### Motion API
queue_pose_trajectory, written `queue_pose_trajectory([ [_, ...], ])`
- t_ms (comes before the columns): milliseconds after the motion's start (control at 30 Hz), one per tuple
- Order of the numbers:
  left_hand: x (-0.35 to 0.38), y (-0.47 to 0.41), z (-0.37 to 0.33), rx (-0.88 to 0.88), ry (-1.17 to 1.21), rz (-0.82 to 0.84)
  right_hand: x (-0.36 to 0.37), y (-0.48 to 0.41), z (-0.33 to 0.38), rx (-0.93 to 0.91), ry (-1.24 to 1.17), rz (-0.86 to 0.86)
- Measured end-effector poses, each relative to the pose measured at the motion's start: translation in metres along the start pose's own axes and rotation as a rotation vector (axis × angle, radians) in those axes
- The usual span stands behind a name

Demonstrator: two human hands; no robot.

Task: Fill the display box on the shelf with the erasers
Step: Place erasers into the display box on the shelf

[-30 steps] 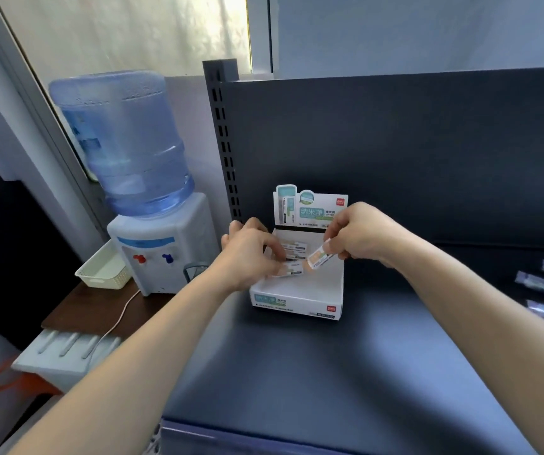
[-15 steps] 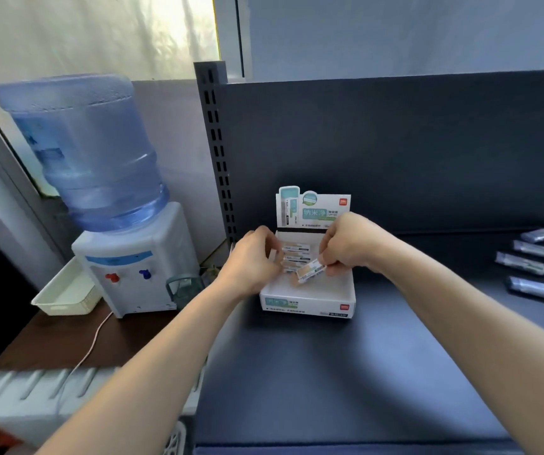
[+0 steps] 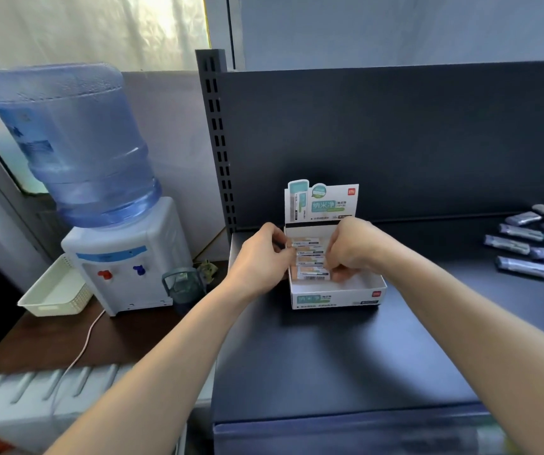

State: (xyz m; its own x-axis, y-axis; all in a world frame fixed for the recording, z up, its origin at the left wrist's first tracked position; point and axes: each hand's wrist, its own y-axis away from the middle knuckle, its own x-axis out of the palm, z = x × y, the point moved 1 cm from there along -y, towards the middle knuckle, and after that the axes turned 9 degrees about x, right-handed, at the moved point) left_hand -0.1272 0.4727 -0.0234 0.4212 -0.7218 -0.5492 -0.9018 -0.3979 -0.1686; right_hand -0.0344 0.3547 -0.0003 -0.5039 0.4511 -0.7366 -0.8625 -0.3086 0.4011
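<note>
the dark grey metal shelf [image 3: 346, 356] carries the white cardboard display box [image 3: 336, 298] near its back panel. i judge it under half full: a row of paper-sleeved erasers [image 3: 308, 249] lines the left side, while the front right is bare. my left hand [image 3: 261, 257] curls its fingers round the row's left ends, and my right hand [image 3: 352, 247] pinches the front eraser [image 3: 313, 274]. the box walls crowd both hands, with open shelf in front

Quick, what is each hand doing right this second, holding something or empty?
Left hand: fingers curled at the left ends of the erasers; grip cannot be told.
Right hand: closed, pinching the front eraser in the display box.
</note>
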Motion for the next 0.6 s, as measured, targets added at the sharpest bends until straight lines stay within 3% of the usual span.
queue_pose_trajectory([
  [133,0.002,0.005,-0.002,-0.034,0.045,-0.001,0.000,0.002,-0.005,-0.037,-0.045,-0.063],
  [367,-0.002,0.009,-0.023,0.110,-0.185,-0.182,-0.023,0.012,-0.017,-0.148,-0.119,-0.179],
  [600,0.054,0.006,-0.094,0.339,-0.180,-0.041,-0.100,0.021,-0.075,-0.192,-0.064,-0.328],
])
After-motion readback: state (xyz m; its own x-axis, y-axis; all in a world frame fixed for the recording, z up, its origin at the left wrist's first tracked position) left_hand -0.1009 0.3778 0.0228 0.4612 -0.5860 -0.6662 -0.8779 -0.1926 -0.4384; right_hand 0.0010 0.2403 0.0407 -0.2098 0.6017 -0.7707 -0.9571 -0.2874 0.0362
